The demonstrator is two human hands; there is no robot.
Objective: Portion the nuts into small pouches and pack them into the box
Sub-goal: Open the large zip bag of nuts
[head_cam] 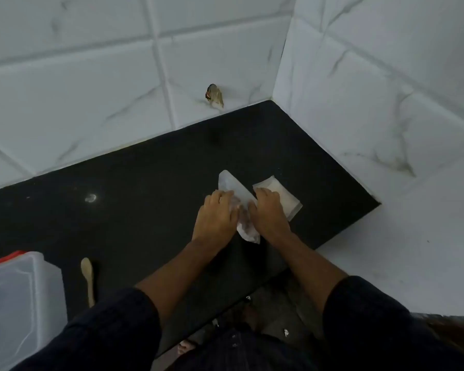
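Scene: We look down on a black countertop (150, 183) set in a corner of white marble-look tiled walls (91, 84), with a chipped hole (214, 95) in the tile just above the counter's back edge.

Hands: We see 2 bare hands at work near the counter's right end, forearms reaching out of dark sleeves (113, 328).

Left hand: The left hand (217, 216) lies palm down on the left side of a clear plastic pouch (232, 187), fingers curled over its crinkled edge and grasping it.

Right hand: The right hand (268, 212) grasps the same pouch from the right, fingers bent onto the plastic, knuckles up.

Pouch: It lies on the counter between the 2 hands, running from upper left to lower right, its far end and near end both sticking out past the hands; we cannot tell what is inside.

2nd pouch: A flat, pale packet (284, 195) rests on the counter just right of the right hand, partly under it.

Box: A translucent plastic box (22, 303) with a red-edged rim sits at the lower left, well apart from the hands, lid on.

Spoon: 1 wooden spoon (87, 277) lies on the counter just right of the box, bowl pointing away from us.

Floor: Below the counter's front edge we glimpse a foot (184, 347) on a dim floor.
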